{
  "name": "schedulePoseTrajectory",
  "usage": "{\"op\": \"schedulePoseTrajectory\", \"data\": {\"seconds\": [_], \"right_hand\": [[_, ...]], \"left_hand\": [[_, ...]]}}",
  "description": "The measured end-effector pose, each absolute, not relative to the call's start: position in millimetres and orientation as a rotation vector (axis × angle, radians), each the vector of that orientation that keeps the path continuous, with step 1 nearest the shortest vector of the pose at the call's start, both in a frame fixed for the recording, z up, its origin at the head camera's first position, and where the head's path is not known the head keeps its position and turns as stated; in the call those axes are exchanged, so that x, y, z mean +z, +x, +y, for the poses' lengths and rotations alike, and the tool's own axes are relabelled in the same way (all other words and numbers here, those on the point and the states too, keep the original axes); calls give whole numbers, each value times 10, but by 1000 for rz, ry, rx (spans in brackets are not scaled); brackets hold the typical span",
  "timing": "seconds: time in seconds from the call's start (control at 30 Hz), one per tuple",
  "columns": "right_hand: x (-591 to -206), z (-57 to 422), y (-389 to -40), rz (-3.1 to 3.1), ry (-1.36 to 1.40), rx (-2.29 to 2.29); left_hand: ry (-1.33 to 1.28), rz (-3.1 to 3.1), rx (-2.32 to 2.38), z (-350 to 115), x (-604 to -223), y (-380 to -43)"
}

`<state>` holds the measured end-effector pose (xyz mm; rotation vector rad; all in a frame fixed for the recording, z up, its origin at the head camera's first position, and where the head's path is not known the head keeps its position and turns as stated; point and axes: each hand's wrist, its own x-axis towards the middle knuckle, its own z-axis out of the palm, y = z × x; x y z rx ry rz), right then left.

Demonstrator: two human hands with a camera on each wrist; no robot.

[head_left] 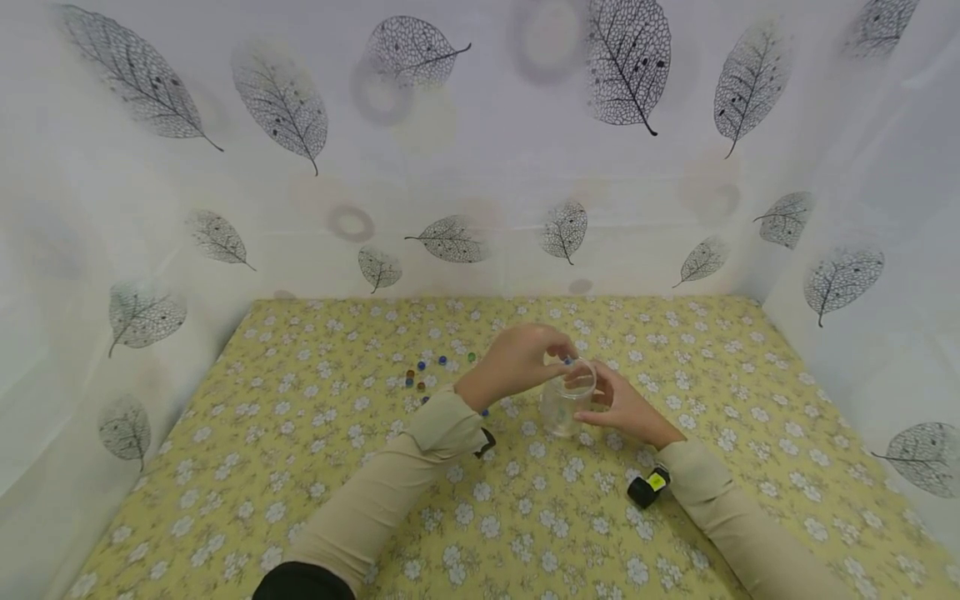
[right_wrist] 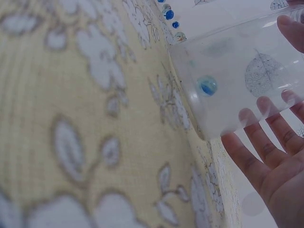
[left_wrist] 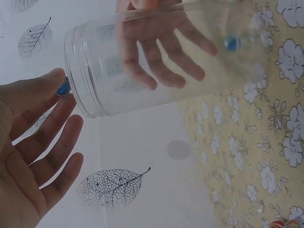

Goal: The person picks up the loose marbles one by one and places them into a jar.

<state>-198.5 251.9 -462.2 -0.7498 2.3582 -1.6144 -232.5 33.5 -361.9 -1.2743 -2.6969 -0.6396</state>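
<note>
My left hand [head_left: 517, 362] pinches a small blue marble [left_wrist: 63, 88] between thumb and index finger, right at the mouth of a clear plastic jar [head_left: 558, 412]. The other fingers of that hand fan out beside the rim. Around the jar's side, my right hand [head_left: 626, 408] grips with the thumb on one side and the fingers on the other. The jar stands upright with its base on the tablecloth. Inside, near the bottom, lies a blue-and-clear marble [right_wrist: 207, 85].
Left of the jar, several loose marbles lie on the yellow floral tablecloth [head_left: 525, 517], among them a blue marble [head_left: 442, 360], a green marble [head_left: 472, 357] and an orange marble [head_left: 410, 374]. White leaf-print curtains [head_left: 480, 175] enclose the table's back and sides.
</note>
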Motion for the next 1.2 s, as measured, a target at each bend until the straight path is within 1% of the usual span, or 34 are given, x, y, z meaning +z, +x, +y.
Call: {"op": "schedulePoseTrajectory", "data": {"seconds": [0.67,0.93,1.2], "right_hand": [[-4606,2506,-1982,2391,-758,-1592],[-4630,2494,-1994,2394,-746,-1597],[-4625,2491,-1996,2393,-752,-1604]], "left_hand": [[-1246,-2694,-670,219,-3562,-2277],[-1235,-2677,-723,60,-3596,-2286],[-1164,-2713,-707,-147,-3665,-2291]]}}
